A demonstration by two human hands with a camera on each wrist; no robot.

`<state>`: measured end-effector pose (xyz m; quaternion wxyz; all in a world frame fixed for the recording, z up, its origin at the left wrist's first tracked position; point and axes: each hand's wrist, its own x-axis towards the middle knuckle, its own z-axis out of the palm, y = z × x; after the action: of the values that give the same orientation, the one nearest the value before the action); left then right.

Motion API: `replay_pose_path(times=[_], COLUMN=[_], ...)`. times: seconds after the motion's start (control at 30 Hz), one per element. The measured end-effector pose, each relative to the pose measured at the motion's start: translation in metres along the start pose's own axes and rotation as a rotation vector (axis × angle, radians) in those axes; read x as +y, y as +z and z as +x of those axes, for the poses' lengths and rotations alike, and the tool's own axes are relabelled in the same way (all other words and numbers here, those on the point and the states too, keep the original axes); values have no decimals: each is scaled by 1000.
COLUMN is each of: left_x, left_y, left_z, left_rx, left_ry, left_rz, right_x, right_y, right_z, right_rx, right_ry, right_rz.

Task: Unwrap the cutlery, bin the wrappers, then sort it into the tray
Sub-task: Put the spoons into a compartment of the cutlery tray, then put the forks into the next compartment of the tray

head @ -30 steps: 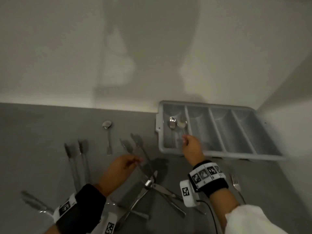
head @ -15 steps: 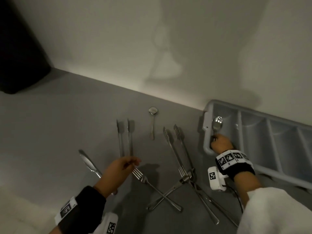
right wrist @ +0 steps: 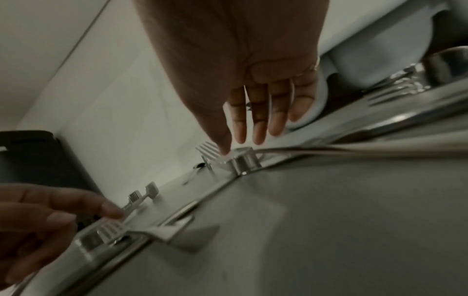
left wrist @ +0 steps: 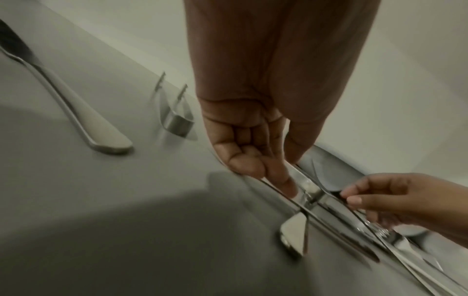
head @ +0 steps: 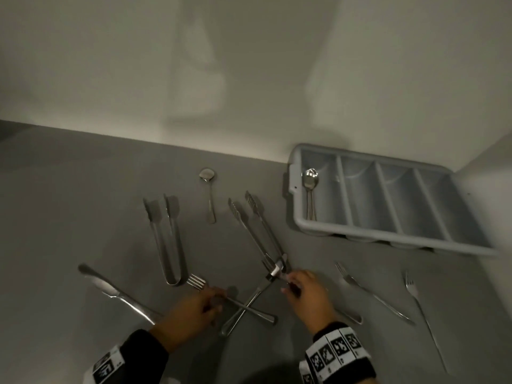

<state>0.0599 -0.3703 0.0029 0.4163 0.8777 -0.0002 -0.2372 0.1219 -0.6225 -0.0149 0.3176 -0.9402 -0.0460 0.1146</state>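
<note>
Two forks lie crossed on the grey table. My left hand (head: 213, 299) pinches the neck of the left fork (head: 196, 281); in the left wrist view thumb and forefinger (left wrist: 293, 170) close on its stem. My right hand (head: 286, 284) reaches with straight fingers to the head of the other fork (head: 249, 300), where it lies over the bend of long tongs (head: 257, 231). In the right wrist view the right hand (right wrist: 233, 147) touches that fork with a fingertip. The grey tray (head: 293, 195) stands at the back right, with spoons (head: 310, 181) in its leftmost compartment.
Loose on the table are short tongs (head: 166, 239), a spoon (head: 209, 195), a knife (head: 116, 293) and two forks (head: 371, 295) (head: 421, 306) right of my hands. A wall runs close behind, and a black bin (right wrist: 38, 160) shows at the left.
My right hand has left the spoon in the tray and come back to the crossed forks. My left hand has dropped onto the left fork's neck.
</note>
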Motion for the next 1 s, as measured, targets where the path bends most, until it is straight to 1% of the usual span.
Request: replay_pose_path(times=[0.03, 0.1, 0.2, 0.27, 0.37, 0.5, 0.57, 0.63, 0.73, 0.83, 0.87, 0.93, 1.0], left_x=[1, 2, 3, 3, 1, 1, 0, -1, 10, 25, 31, 38, 51], left_y=[4, 10, 14, 14, 14, 10, 3, -4, -15, -25, -28, -33, -36], left_z=[1, 5, 11, 16, 23, 23, 23, 23, 21, 22, 23, 29, 31], left_rx=[-30, -75, -55, -50, -24, 76, 131, 203, 326, 446, 464, 485, 469], left_ry=[9, 8, -22, -35, -38, -10, -8, -9, -1, 15, 26, 67, 74], left_rz=[0, -32, 34, 69, 239, 289, 243, 141, 25, -74, -117, -186, -234], right_x=[5, 9, 10, 10, 4, -11, -15, -15, -15, -7, -3, 5, 12], right_y=[4, 10, 15, 14, 6, -20, -37, -56, -91, -130, -143, -162, -171], right_z=[-4, -9, -17, -21, -27, -30, -26, -18, 4, 39, 54, 85, 114], right_rx=[-38, -49, -26, -5, 104, 251, 309, 376, 542, 628, 636, 594, 473], right_ry=[29, 67, 100, 106, 82, 78, 92, 131, 95, 74, 85, 139, 227], right_rz=[-14, -57, -97, -73, 28, 91, 125, 214, 339, 333, 305, 220, 116])
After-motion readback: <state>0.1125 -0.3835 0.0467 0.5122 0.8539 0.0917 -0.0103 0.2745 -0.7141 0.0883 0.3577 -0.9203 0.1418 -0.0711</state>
